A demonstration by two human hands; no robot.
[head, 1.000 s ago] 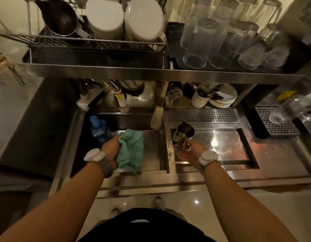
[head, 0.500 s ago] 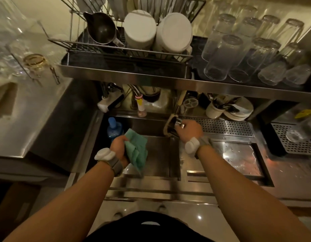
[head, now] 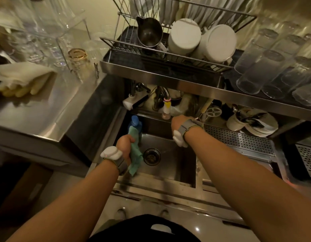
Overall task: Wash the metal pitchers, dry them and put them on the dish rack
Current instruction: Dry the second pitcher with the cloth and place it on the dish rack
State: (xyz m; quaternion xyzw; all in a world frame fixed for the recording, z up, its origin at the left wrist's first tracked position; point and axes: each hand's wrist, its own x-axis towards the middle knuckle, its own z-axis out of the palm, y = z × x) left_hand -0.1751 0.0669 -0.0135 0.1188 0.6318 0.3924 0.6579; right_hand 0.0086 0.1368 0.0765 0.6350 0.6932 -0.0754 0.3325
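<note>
Metal pitcher (head: 149,31) tipped on its side in the dish rack (head: 170,49), dark steel, spout up, mouth open toward camera, beside white bowls (head: 185,36). Left hand (head: 125,147) clenched around green cloth (head: 135,154) over the sink (head: 168,159). Right hand (head: 179,123) reaching under the shelf; fingers hidden, grip unclear.

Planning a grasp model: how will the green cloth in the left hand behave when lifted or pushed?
Likely floppy: the green cloth droops below the left hand in loose folds, so it should sag rather than hold shape. Probably light, since a loose fist carries it. If pushed, it would likely bunch, not slide or roll. Whether it is wet cannot be told.
</note>
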